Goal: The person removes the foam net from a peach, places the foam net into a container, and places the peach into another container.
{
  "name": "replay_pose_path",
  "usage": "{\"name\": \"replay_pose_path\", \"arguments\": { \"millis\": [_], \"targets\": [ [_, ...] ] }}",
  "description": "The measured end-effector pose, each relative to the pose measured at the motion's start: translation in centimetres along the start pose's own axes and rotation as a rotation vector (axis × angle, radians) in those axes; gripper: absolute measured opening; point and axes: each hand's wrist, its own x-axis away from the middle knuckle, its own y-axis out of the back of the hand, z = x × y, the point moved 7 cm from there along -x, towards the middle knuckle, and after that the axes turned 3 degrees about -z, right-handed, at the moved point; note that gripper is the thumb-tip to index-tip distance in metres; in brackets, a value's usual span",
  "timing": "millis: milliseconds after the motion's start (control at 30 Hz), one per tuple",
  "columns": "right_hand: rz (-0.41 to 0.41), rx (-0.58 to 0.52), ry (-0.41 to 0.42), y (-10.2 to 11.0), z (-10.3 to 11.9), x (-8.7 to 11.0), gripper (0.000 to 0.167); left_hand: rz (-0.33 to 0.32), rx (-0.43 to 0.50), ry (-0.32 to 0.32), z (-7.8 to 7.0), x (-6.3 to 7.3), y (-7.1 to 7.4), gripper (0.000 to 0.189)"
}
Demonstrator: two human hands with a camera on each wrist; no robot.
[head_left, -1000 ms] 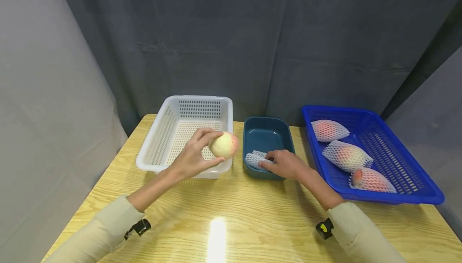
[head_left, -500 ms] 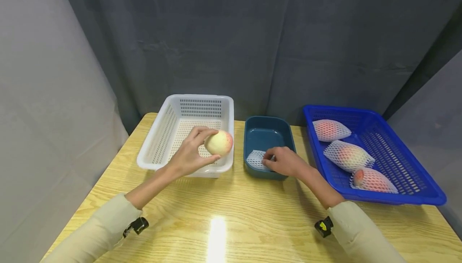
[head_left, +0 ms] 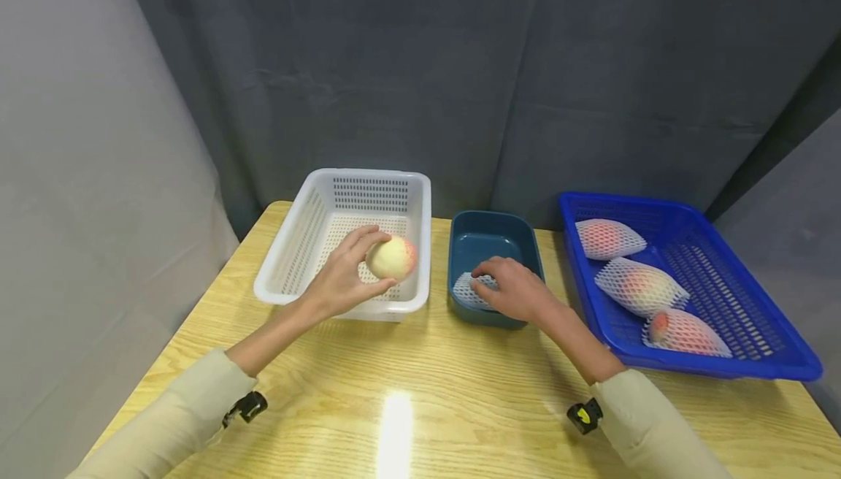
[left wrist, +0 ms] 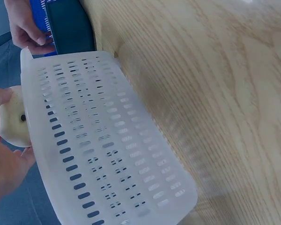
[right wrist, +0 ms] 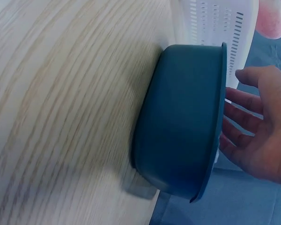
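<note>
A pale yellow peach with a pink blush is gripped between the thumb and fingers of my left hand. It is over the right part of the white basket, and the left wrist view shows the peach just beyond the basket's rim. My right hand is over the front of the teal bin, its thumb apart from its bent fingers. Beneath these fingers lies a white foam net, partly hidden by the hand. In the right wrist view the fingers of the right hand reach past the bin's rim.
At the right a blue basket holds three peaches in foam nets, one a netted peach in the middle. All the containers stand on a wooden table. A dark curtain hangs behind, with pale cloth at the left.
My left hand has carried the peach a little left, further over the white basket. My right hand has drawn its fingertips up from the foam net, which stays in the teal bin.
</note>
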Motion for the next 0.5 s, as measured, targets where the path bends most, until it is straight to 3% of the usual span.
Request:
{"name": "replay_pose_path", "arguments": {
  "millis": [233, 500],
  "targets": [
    [-0.03, -0.079, 0.079, 0.8, 2.4, 0.1, 0.036, 0.019, -0.033, -0.058, 0.2, -0.1, 0.0, 0.067],
    [-0.089, -0.082, 0.239, 1.2, 5.9, 0.3, 0.04, 0.036, -0.033, -0.04, 0.5, -0.3, 0.0, 0.066]
  ]
}}
